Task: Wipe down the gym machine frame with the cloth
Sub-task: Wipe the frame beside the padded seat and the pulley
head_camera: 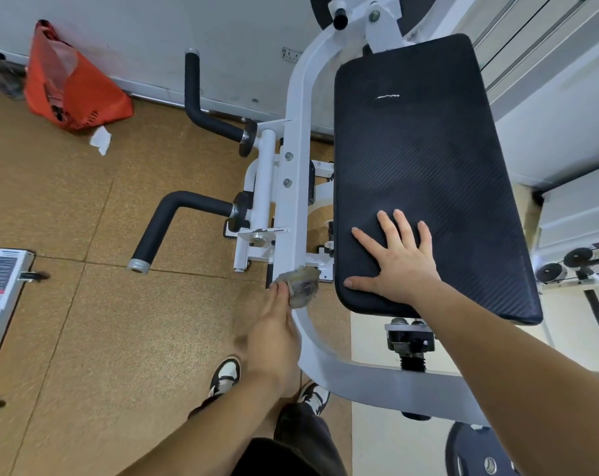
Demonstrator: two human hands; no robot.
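The gym machine has a white tubular frame (296, 173) that runs down the left side of a black padded seat (425, 159) and curves to the right below it. My left hand (274, 334) holds a crumpled grey cloth (300, 285) against the frame tube near the seat's lower left corner. My right hand (397, 259) lies flat on the lower part of the black pad, fingers spread.
Two black foam-covered handles (174, 218) stick out left of the frame. A red bag (71, 87) and a scrap of paper lie by the wall. Another white machine part (2, 290) is at the left edge. My shoes (226, 372) stand on brown floor tiles below.
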